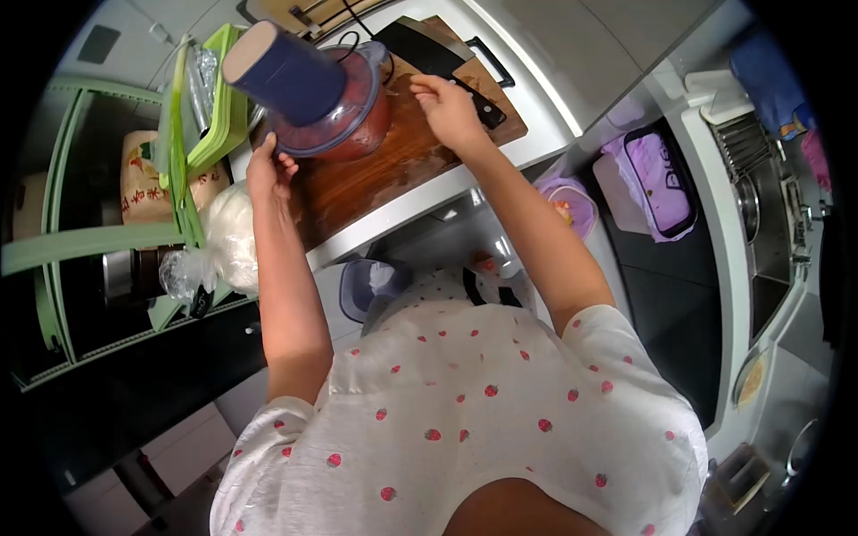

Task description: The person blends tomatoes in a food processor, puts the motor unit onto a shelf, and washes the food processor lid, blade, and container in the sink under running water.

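Observation:
An electric food chopper (331, 103) stands on the wooden cutting board (393, 183). It has a dark blue motor head and a clear bowl with reddish contents. My left hand (271, 170) is closed at the near left edge of its lid, thumb on the rim and fingers curled below. To the bowl's right, apart from it, my right hand (447, 112) hovers over the board with loosely bent fingers and no visible object. Just beyond that hand lies a cleaver (429, 54), its black handle pointing right.
Left of the counter, a green rack (98, 241) holds green baskets (219, 107), scallions (176, 152) and a white plastic bag (234, 237). Below are a purple bin (357, 290) and a pink-lined bin (572, 201). A sink (773, 241) is at far right.

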Demonstrator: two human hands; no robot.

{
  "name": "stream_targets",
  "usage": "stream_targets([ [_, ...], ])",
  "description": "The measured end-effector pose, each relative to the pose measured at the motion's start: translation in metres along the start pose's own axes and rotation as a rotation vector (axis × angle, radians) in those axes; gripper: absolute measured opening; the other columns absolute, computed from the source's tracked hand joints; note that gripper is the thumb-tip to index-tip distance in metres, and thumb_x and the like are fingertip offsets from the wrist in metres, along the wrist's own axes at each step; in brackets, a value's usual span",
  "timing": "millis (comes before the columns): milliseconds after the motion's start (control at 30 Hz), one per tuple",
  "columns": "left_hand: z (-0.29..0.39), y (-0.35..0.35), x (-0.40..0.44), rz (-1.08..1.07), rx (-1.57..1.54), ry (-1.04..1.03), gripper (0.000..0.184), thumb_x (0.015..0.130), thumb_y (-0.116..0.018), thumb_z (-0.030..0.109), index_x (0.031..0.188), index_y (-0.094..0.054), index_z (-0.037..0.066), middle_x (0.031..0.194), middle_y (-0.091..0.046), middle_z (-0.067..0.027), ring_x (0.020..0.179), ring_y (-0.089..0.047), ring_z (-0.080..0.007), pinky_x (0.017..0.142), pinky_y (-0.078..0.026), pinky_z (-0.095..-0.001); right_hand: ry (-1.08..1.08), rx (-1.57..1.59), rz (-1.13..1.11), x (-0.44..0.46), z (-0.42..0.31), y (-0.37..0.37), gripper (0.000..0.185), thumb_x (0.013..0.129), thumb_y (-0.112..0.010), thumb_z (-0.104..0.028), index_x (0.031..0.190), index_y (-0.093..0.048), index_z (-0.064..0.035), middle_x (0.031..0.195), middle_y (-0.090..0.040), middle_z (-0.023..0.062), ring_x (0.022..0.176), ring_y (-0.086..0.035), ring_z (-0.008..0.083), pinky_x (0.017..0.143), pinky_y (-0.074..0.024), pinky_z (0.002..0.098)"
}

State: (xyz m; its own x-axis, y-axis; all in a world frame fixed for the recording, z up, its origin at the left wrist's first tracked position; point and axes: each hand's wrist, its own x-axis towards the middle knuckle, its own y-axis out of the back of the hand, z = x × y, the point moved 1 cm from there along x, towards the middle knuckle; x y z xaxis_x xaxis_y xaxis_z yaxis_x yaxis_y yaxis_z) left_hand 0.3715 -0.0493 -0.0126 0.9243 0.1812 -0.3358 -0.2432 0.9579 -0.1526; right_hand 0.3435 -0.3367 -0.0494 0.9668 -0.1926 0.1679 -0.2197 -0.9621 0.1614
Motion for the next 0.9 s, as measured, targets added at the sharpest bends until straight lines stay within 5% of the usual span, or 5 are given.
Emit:
stream_targets([
  [100, -0.006, 0.002, 0.004, 0.085, -0.034, -0.036, 0.016, 0.087, -0.056, 0.024, 0.079, -0.054, 0.011, 0.058, -0.051, 0.0009, 0.049, -0.051, -0.0102, 0.044, -0.045, -0.0225, -0.004, 0.041, -0.055, -0.003, 0.008, -0.014, 0.033, 0.083, -0.047, 0.002, 0.115, -0.054, 0.0, 0.109, -0.06, 0.0131, 0.099, -0.057, 0.0189, 0.087, -0.0439, 0.0275],
  [233, -0.016, 0.001, 0.009, 0.173, -0.061, -0.169, 0.02, 0.087, -0.056, 0.025, 0.093, -0.057, 0.006, 0.083, -0.06, -0.0033, 0.074, -0.058, -0.012, 0.067, -0.049, -0.0296, 0.016, 0.042, -0.134, -0.002, 0.001, -0.02, 0.046, 0.078, -0.044, 0.009, 0.122, -0.05, -0.0023, 0.117, -0.055, 0.017, 0.109, -0.052, 0.023, 0.091, -0.0411, 0.0297],
  [533, -0.03, -0.024, 0.005, 0.08, -0.241, -0.344, 0.037, 0.093, -0.039, 0.025, 0.119, -0.046, 0.0, 0.119, -0.052, -0.0114, 0.11, -0.05, -0.0244, 0.094, -0.04, -0.0386, -0.159, 0.57, -0.294, 0.002, 0.017, -0.021, 0.057, 0.074, -0.034, 0.015, 0.129, -0.041, 0.002, 0.126, -0.05, 0.0134, 0.115, -0.048, 0.0221, 0.094, -0.0381, 0.03],
  [900, -0.029, -0.033, 0.003, 0.063, -0.234, -0.353, 0.044, 0.092, -0.033, 0.026, 0.125, -0.041, -0.002, 0.127, -0.047, -0.0134, 0.116, -0.046, -0.0269, 0.099, -0.036, -0.0415, -0.255, 0.563, -0.086, 0.002, 0.029, -0.003, 0.052, 0.08, -0.03, 0.011, 0.13, -0.039, 0.0018, 0.123, -0.051, 0.0159, 0.11, -0.052, 0.0204, 0.088, -0.0413, 0.0282],
])
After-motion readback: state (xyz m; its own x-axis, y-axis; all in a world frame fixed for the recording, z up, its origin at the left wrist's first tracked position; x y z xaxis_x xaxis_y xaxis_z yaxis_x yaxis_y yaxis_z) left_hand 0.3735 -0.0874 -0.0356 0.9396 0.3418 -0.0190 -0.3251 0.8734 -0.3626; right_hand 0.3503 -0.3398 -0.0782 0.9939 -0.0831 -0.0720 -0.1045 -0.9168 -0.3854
